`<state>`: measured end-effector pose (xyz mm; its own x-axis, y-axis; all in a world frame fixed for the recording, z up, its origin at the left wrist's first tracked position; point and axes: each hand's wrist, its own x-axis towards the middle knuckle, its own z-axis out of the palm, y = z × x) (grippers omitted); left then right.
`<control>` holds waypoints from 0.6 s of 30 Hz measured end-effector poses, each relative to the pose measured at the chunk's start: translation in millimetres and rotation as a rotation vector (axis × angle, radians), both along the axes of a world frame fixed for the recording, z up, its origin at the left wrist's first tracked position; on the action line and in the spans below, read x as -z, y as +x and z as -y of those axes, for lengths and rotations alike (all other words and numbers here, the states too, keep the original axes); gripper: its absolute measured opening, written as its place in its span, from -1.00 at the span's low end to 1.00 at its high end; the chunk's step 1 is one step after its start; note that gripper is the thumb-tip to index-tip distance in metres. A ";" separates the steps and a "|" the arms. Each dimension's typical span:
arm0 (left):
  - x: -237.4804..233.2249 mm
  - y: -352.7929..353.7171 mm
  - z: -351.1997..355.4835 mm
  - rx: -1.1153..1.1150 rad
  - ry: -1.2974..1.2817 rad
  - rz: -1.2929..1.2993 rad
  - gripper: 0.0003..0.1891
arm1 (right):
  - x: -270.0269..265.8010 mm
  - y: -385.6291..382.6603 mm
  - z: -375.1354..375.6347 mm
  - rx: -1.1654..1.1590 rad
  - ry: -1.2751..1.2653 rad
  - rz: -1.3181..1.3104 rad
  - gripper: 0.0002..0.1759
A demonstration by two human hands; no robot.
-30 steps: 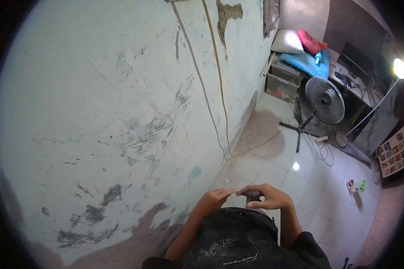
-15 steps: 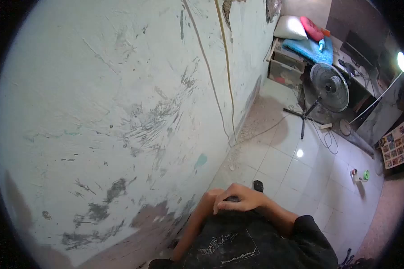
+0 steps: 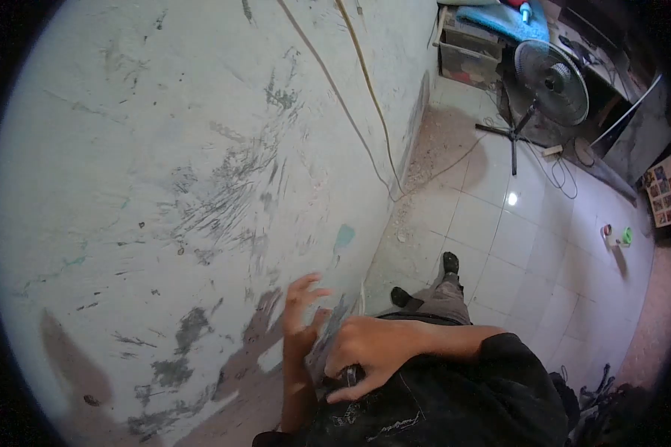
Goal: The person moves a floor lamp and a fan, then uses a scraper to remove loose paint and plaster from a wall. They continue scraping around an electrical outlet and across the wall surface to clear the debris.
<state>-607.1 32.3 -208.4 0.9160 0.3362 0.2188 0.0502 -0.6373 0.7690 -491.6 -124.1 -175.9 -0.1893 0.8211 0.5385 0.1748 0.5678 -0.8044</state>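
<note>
My left hand (image 3: 303, 309) is raised beside the wall, its fingers apart and slightly curled, with nothing in it. My right hand (image 3: 367, 354) is in front of my black shirt (image 3: 484, 387), its fingers curled round a small dark object (image 3: 353, 375) that is mostly hidden. The scuffed, pale wall (image 3: 164, 149) with grey marks and a small green patch (image 3: 344, 237) rises at the left, close to my left hand.
Two cables (image 3: 369, 97) hang down the wall. A standing fan (image 3: 552, 82) is at the upper right, near a plastic bin (image 3: 470, 65). A power strip (image 3: 552, 150) and a green item (image 3: 627, 237) lie on the tiled floor (image 3: 529, 246). My feet (image 3: 450, 262) show below.
My hands were together at my chest; now the left has moved away toward the wall and opened. My right hand has moved down and left. The view has tilted down, showing my feet and legs.
</note>
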 end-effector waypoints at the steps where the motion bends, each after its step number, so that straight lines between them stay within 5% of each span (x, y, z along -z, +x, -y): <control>1: -15.7 -8.8 -7.9 -0.094 0.146 0.059 -0.76 | 9.2 -4.9 -1.3 0.108 -0.025 -0.093 -0.62; 4: -70.3 -44.4 -35.6 -0.221 0.747 0.340 -0.79 | 42.7 -8.8 -8.7 0.270 -0.060 -0.289 -0.66; 8: -116.5 -68.4 -67.2 -0.375 1.200 0.728 -0.86 | 63.2 -3.1 -22.8 0.496 0.005 -0.102 -0.72; 11: -109.7 -75.0 -85.2 -0.397 1.438 0.730 -0.86 | 71.9 3.4 -42.7 0.705 0.109 -0.031 -0.74; 18: -106.4 -77.5 -90.2 -0.407 1.529 0.681 -0.70 | 75.5 33.1 -82.4 0.635 0.247 -0.136 -0.77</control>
<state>-684.6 122.5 -102.1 0.4454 -0.3620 0.8189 0.3289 -0.7845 -0.5257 -458.5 -41.8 -251.4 0.3692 0.6009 0.7090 0.4406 0.5585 -0.7028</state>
